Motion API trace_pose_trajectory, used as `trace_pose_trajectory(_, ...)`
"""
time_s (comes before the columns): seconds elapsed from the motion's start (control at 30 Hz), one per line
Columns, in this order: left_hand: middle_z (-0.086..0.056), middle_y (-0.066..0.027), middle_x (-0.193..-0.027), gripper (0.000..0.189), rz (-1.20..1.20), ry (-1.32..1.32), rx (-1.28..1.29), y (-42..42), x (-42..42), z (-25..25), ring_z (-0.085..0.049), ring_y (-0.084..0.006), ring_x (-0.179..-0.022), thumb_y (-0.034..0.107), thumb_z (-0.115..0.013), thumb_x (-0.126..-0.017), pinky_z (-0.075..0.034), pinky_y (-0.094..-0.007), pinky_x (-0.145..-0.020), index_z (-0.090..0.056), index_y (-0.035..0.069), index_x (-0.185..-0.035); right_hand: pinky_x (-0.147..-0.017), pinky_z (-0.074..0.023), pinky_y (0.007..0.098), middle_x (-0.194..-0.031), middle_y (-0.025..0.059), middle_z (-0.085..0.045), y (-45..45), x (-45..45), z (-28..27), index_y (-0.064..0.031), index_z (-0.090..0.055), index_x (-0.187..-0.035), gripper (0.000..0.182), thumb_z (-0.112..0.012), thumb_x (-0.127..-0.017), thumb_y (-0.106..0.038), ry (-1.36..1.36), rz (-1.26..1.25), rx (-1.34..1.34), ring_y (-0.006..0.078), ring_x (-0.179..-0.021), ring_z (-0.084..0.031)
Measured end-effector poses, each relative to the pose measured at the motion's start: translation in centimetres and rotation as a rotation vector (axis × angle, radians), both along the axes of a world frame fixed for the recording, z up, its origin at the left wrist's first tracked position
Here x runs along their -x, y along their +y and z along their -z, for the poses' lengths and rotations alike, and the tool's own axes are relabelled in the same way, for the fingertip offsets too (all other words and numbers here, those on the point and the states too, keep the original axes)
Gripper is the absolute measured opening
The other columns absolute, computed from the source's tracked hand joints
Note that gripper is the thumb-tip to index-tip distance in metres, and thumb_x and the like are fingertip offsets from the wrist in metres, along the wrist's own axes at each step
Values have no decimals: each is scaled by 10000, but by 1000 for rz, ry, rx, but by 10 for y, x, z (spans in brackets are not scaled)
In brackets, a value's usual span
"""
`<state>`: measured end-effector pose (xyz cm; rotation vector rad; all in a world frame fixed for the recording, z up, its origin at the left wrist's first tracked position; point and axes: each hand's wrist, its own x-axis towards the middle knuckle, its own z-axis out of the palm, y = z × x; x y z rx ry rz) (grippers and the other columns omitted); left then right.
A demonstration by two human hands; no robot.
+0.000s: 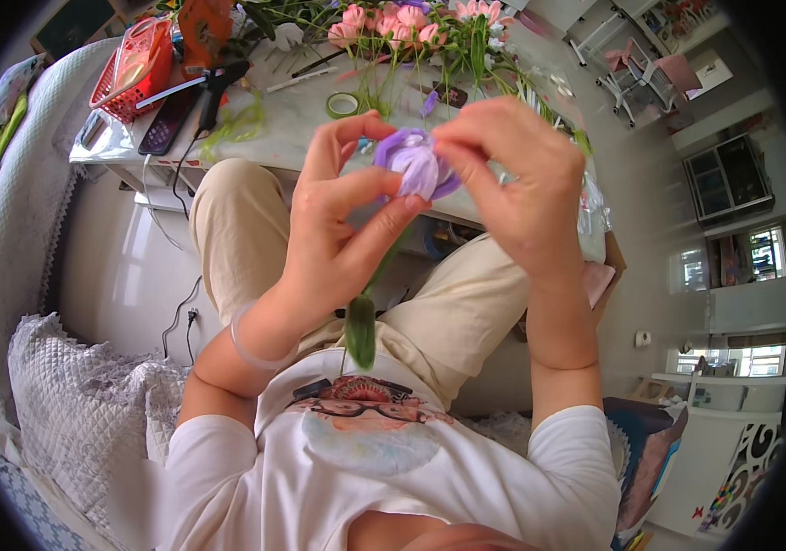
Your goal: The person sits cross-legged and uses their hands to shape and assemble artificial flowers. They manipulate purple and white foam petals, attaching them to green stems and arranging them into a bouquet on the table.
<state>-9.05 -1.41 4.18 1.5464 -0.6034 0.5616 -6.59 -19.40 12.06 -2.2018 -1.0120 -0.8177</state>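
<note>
A purple and lilac flower of fuzzy pipe-cleaner-like material (pixel 415 165) is raised above the near edge of the table. My left hand (pixel 348 206) holds it from the left and below, thumb under the bloom and fingers at its side. At the upper right of the bloom, my right hand (pixel 510 179) pinches the outer purple rim between thumb and fingertips. A green stem runs down from the flower, partly behind my left hand, and a fuzzy green leaf (pixel 361 330) hangs over my lap.
Pink fuzzy flowers (pixel 400 26) with green stems lie along the table's far side. A roll of green tape (pixel 343 105), a black glue gun (pixel 217 93), a phone (pixel 167 127) and a red plastic basket (pixel 124 89) are on the white table (pixel 269 141). A cable hangs from the glue gun over the edge.
</note>
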Motion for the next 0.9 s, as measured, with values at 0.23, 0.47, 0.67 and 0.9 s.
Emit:
trace_pose_trajectory(0.23,-501,-121,-1255,88,167,141,66,4,-1,-3,-485,-261,-1233,124,-755,-873,-355,-424,-1082,-743,37,-877,-653,-517,370,-846,89,-645,-3,5,5,-65,-696,-873,154,-792,-752,-67,5,-50,-89,281,-758,-626)
trace_pose_trajectory(0.47,-490,-98,-1254,95,247,220,111,6,0,-4,-462,-228,-1219,143,-748,-885,-320,-385,-1088,-757,48,-893,-635,-508,362,-823,90,-646,-1,5,5,-61,-688,-869,148,-781,-755,-47,-31,-116,-67,278,-737,-614)
trace_pose_trajectory(0.67,-488,-100,-1247,102,263,252,116,7,1,-5,-458,-217,-1211,148,-740,-893,-322,-378,-1083,-759,49,-900,-693,-496,386,-824,75,-649,-2,6,7,-76,-690,-859,153,-794,-746,-85,13,-128,-78,290,-747,-597)
trace_pose_trajectory(0.9,-491,-106,-1249,96,248,251,148,5,1,-6,-466,-233,-1215,137,-740,-888,-328,-382,-1081,-752,42,-887,-683,-475,378,-832,59,-654,-2,1,9,-75,-684,-833,168,-805,-721,-111,-113,-146,12,286,-748,-588)
